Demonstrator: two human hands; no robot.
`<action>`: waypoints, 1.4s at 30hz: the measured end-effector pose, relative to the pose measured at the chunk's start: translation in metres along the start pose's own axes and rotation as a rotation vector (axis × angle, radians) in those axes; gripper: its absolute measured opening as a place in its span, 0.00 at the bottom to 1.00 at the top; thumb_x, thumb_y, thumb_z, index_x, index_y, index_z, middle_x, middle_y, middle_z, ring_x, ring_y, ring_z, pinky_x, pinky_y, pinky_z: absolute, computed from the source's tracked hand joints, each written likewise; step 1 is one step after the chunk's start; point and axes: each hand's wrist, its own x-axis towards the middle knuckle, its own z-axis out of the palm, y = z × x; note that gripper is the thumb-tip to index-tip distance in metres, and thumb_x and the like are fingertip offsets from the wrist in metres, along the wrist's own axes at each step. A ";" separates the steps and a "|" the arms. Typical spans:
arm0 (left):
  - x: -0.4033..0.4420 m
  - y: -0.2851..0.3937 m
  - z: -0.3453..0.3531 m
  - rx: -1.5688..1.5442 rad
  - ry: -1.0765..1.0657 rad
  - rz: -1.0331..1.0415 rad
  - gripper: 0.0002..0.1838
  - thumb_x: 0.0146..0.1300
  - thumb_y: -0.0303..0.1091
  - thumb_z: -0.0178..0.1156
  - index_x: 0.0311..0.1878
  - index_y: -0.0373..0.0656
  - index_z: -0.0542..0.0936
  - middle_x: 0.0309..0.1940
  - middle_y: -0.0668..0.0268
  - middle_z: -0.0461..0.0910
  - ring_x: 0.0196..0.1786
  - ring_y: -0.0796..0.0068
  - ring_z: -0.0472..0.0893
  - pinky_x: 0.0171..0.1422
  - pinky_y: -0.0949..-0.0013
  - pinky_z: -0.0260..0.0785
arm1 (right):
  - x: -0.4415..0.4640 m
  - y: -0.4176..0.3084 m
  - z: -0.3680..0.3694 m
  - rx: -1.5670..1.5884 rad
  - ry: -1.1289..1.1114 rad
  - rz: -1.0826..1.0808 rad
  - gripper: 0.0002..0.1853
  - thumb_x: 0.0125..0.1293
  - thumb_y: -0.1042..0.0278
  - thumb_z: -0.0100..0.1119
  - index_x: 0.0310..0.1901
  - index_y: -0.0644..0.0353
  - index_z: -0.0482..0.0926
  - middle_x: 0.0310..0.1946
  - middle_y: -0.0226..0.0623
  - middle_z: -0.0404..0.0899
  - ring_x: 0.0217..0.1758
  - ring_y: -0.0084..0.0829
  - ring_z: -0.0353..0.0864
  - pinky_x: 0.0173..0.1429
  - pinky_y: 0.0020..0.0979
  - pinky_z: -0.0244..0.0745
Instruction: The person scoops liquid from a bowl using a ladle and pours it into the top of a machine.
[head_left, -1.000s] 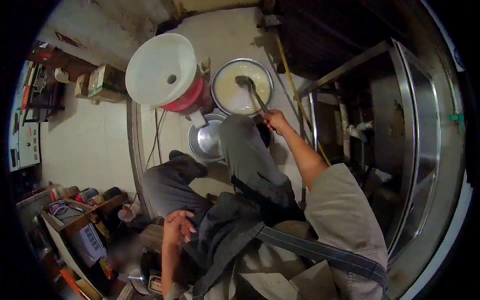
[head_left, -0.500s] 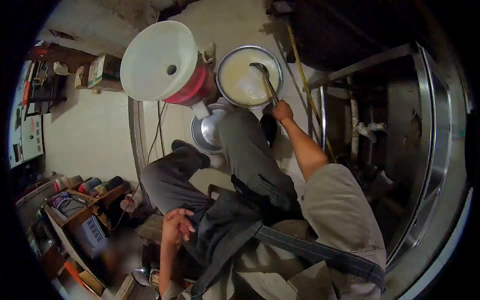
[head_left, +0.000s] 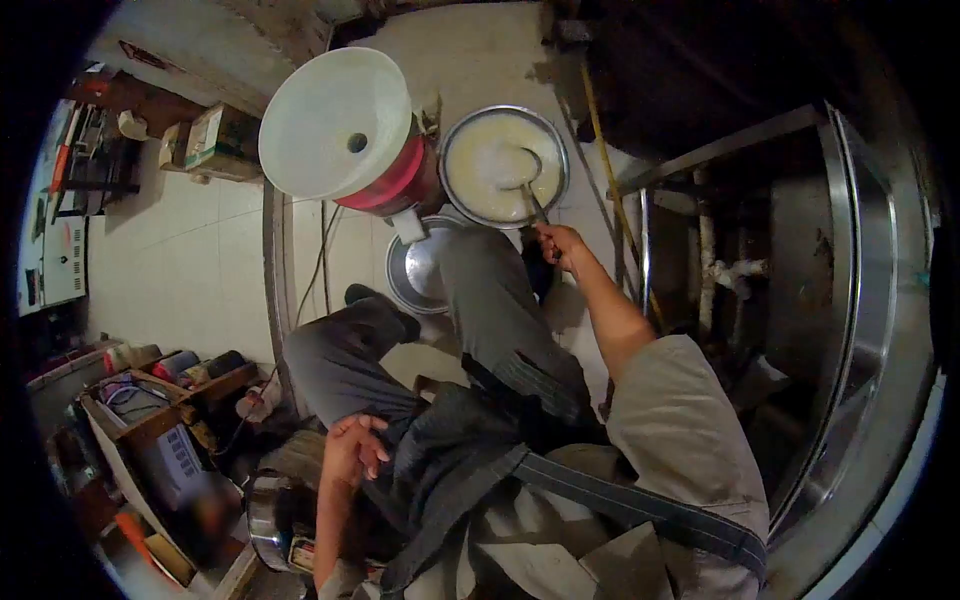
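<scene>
My right hand (head_left: 560, 246) is closed round the handle of a metal ladle (head_left: 535, 205). The ladle's bowl lies in pale yellow, partly foamy liquid in a round metal basin (head_left: 563, 150) on the floor. My left hand (head_left: 356, 448) rests by my thigh with its fingers loosely apart and nothing in them. Left of the basin stands a machine with a wide white funnel (head_left: 320, 120) and a red body (head_left: 393, 185). Its white spout (head_left: 408, 226) hangs over a second metal basin (head_left: 402, 272), partly hidden by my knee.
Cardboard boxes (head_left: 222, 143) stand at the upper left. A wooden tray of jars and tools (head_left: 140, 425) is at the lower left, near a metal pot (head_left: 268, 520). A metal frame (head_left: 845, 250) rises on the right. A cable (head_left: 318, 265) crosses the floor.
The ladle's bowl has shifted within the liquid and now sits lower in it, with my right hand slightly nearer to me. My left hand has stayed by my thigh.
</scene>
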 end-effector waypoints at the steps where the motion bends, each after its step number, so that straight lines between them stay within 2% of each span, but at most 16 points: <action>1: 0.002 -0.003 -0.002 -0.023 -0.010 0.004 0.18 0.72 0.41 0.51 0.42 0.31 0.80 0.17 0.52 0.81 0.07 0.69 0.70 0.11 0.68 0.63 | -0.007 0.001 0.000 -0.006 0.001 -0.008 0.15 0.69 0.61 0.62 0.27 0.54 0.70 0.18 0.24 0.68 0.14 0.15 0.62 0.16 0.23 0.57; 3: 0.001 -0.004 -0.002 -0.052 -0.026 0.015 0.18 0.72 0.40 0.51 0.42 0.31 0.79 0.17 0.53 0.80 0.08 0.69 0.70 0.11 0.68 0.62 | -0.022 0.004 -0.001 0.052 -0.024 -0.045 0.12 0.71 0.62 0.59 0.31 0.54 0.71 0.19 0.21 0.69 0.14 0.12 0.62 0.17 0.21 0.56; 10: -0.008 0.008 0.006 0.040 -0.037 0.006 0.18 0.71 0.39 0.51 0.45 0.31 0.79 0.19 0.53 0.82 0.09 0.70 0.72 0.12 0.70 0.63 | -0.078 -0.006 -0.003 0.031 -0.123 -0.040 0.12 0.73 0.59 0.55 0.32 0.53 0.72 0.19 0.21 0.68 0.14 0.15 0.61 0.16 0.21 0.57; 12: -0.007 0.003 0.002 0.035 -0.049 0.015 0.18 0.71 0.40 0.52 0.46 0.31 0.79 0.20 0.53 0.82 0.09 0.70 0.72 0.12 0.71 0.63 | -0.101 -0.013 -0.001 0.031 -0.167 -0.037 0.08 0.74 0.62 0.54 0.43 0.58 0.73 0.23 0.21 0.71 0.17 0.11 0.61 0.18 0.18 0.55; 18: -0.011 0.007 0.014 0.185 -0.088 0.048 0.17 0.71 0.44 0.54 0.49 0.39 0.80 0.26 0.57 0.83 0.14 0.74 0.76 0.16 0.74 0.64 | -0.181 -0.042 0.028 -0.015 -0.217 -0.105 0.12 0.75 0.61 0.54 0.47 0.62 0.73 0.23 0.21 0.70 0.17 0.10 0.60 0.18 0.17 0.54; 21: -0.007 0.011 0.029 0.293 -0.147 0.099 0.17 0.70 0.44 0.57 0.49 0.38 0.80 0.30 0.57 0.84 0.23 0.72 0.81 0.25 0.70 0.71 | -0.215 -0.060 0.039 -0.081 -0.197 -0.164 0.12 0.75 0.61 0.53 0.47 0.63 0.72 0.23 0.22 0.68 0.17 0.12 0.61 0.19 0.19 0.56; 23: 0.001 0.002 0.036 0.664 -0.060 0.482 0.19 0.67 0.44 0.60 0.49 0.37 0.81 0.34 0.55 0.84 0.35 0.63 0.85 0.39 0.63 0.76 | -0.237 -0.070 0.048 -0.101 -0.191 -0.191 0.12 0.74 0.62 0.54 0.46 0.64 0.73 0.23 0.23 0.68 0.17 0.14 0.62 0.19 0.20 0.58; 24: 0.006 -0.001 0.037 0.650 -0.058 0.494 0.19 0.67 0.44 0.60 0.49 0.37 0.81 0.34 0.55 0.84 0.35 0.63 0.85 0.39 0.63 0.76 | -0.247 -0.077 0.053 -0.117 -0.192 -0.199 0.12 0.74 0.62 0.54 0.46 0.64 0.73 0.23 0.23 0.68 0.17 0.14 0.62 0.19 0.20 0.58; 26: 0.009 -0.006 0.040 0.820 0.016 0.538 0.20 0.65 0.45 0.61 0.49 0.36 0.81 0.39 0.52 0.84 0.45 0.55 0.84 0.52 0.59 0.74 | -0.266 -0.088 0.057 -0.081 -0.262 -0.188 0.12 0.73 0.62 0.55 0.46 0.64 0.73 0.23 0.24 0.69 0.17 0.14 0.62 0.19 0.20 0.58; 29: 0.004 -0.004 0.043 0.899 0.042 0.536 0.19 0.66 0.42 0.62 0.51 0.37 0.81 0.45 0.53 0.83 0.49 0.55 0.83 0.54 0.59 0.74 | -0.293 -0.104 0.070 -0.127 -0.284 -0.247 0.13 0.73 0.63 0.54 0.47 0.66 0.73 0.24 0.25 0.70 0.17 0.15 0.63 0.19 0.21 0.59; 33: 0.001 -0.001 0.044 0.871 -0.028 0.504 0.18 0.65 0.41 0.63 0.51 0.36 0.81 0.46 0.51 0.83 0.50 0.54 0.83 0.54 0.59 0.74 | -0.342 -0.120 0.113 -0.182 -0.296 -0.317 0.14 0.74 0.65 0.53 0.49 0.69 0.73 0.23 0.27 0.71 0.16 0.15 0.63 0.17 0.20 0.58; 36: 0.020 -0.016 0.037 0.765 -0.136 0.521 0.18 0.65 0.41 0.63 0.49 0.35 0.81 0.42 0.55 0.84 0.48 0.55 0.84 0.55 0.59 0.73 | -0.365 -0.128 0.138 -0.233 -0.324 -0.355 0.14 0.74 0.66 0.52 0.49 0.71 0.72 0.23 0.28 0.70 0.15 0.14 0.62 0.16 0.19 0.58; 38: 0.032 -0.023 0.031 0.519 -0.140 0.689 0.16 0.66 0.41 0.61 0.47 0.37 0.81 0.34 0.59 0.84 0.36 0.65 0.83 0.42 0.64 0.75 | -0.376 -0.132 0.152 -0.205 -0.432 -0.350 0.14 0.74 0.66 0.50 0.51 0.71 0.72 0.23 0.27 0.69 0.14 0.14 0.61 0.15 0.19 0.58; 39: 0.029 -0.018 0.028 0.504 -0.127 0.683 0.16 0.66 0.41 0.61 0.47 0.37 0.81 0.34 0.59 0.84 0.36 0.65 0.83 0.42 0.64 0.75 | -0.382 -0.130 0.164 -0.197 -0.449 -0.355 0.15 0.75 0.66 0.49 0.52 0.72 0.72 0.23 0.26 0.67 0.14 0.13 0.61 0.15 0.19 0.58; 41: 0.023 0.004 0.022 0.126 -0.134 0.432 0.12 0.67 0.38 0.62 0.45 0.39 0.81 0.30 0.67 0.81 0.25 0.80 0.76 0.27 0.74 0.69 | -0.386 -0.126 0.179 -0.195 -0.507 -0.339 0.16 0.75 0.66 0.49 0.53 0.72 0.71 0.23 0.26 0.67 0.14 0.13 0.61 0.15 0.19 0.59; 42: 0.027 0.007 0.020 0.112 -0.127 0.433 0.12 0.67 0.38 0.62 0.45 0.39 0.81 0.30 0.67 0.81 0.25 0.80 0.76 0.27 0.74 0.69 | -0.386 -0.124 0.186 -0.178 -0.555 -0.337 0.16 0.75 0.66 0.48 0.54 0.73 0.71 0.23 0.26 0.67 0.14 0.13 0.61 0.15 0.19 0.59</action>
